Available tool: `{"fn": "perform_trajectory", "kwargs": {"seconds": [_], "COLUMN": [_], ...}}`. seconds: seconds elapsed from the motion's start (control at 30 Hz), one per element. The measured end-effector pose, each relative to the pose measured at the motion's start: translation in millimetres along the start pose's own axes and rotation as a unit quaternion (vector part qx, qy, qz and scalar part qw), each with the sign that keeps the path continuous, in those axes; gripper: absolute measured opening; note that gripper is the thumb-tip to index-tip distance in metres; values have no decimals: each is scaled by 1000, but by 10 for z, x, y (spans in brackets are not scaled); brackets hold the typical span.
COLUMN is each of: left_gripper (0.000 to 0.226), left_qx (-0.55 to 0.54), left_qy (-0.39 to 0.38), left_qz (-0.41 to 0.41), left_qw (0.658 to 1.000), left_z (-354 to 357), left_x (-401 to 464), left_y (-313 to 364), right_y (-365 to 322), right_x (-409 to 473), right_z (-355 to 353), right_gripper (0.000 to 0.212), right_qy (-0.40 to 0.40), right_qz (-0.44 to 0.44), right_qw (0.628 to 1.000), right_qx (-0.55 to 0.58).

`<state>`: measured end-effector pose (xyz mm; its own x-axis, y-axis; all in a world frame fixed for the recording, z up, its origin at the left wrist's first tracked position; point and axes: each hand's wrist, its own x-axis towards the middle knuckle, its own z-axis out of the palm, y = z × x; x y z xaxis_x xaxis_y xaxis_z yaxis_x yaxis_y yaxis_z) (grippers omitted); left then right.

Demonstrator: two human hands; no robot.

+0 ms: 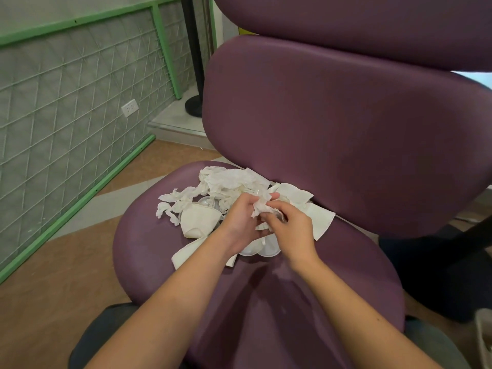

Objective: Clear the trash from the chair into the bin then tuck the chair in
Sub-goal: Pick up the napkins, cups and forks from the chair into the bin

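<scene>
The trash [234,206] lies in a loose heap on the seat of the purple chair [332,145], toward the back of the seat and just in front of the backrest. It comprises crumpled tissue [229,179], torn tissue strips [170,206], folded paper pieces [199,219] and at least one clear plastic lid [207,202].

Both hands work over the middle of the heap. The left hand [241,222] has its fingers curled round a wad of tissue [259,209]. The right hand [291,225] pinches the same wad from the other side, fingertips close to those of the left.

Handling, as judged: the material is very light, soft and compressible. It offers no fixed grasp point. Loose strips are likely to trail or drop if lifted singly. Gathering the heap inward from its outer edges into one bundle, with the stiffer paper pieces used as an outer wrap, should hold it together. The plastic lid appears thin and smooth and may slip out of a tissue bundle.

Hidden or unclear:
- The bin is not in view.
- The hands and forearms cover the centre of the heap; the pale round items [263,250] beneath the wrists cannot be identified with certainty.
- The chair base and casters are out of view.
- A white object [484,339] at the lower right edge is cut off and cannot be identified.
</scene>
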<state>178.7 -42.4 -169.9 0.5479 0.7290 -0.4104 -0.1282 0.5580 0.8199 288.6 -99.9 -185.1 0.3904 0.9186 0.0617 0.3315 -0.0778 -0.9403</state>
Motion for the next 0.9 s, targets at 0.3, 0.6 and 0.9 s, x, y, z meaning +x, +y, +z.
{"fn": "perform_trajectory", "kwargs": {"seconds": [0.3, 0.6, 0.9], "left_gripper": [34, 29, 18], "left_qx": [-33, -52, 109], "left_qy": [41, 73, 205], "left_qz": [1, -55, 11], "left_qw": [999, 994, 973], "left_z": [-10, -142, -200], "left_x": [25, 96, 215], "left_y": [-146, -261, 27], "right_y": [5, 382, 398], "right_x": [100, -9, 440], "right_z": [70, 133, 103], "right_gripper": [18, 18, 35], "right_qy": [84, -50, -59], "right_qz": [19, 13, -13], "right_qw": [996, 996, 958], "right_qx": [-33, -66, -282]}}
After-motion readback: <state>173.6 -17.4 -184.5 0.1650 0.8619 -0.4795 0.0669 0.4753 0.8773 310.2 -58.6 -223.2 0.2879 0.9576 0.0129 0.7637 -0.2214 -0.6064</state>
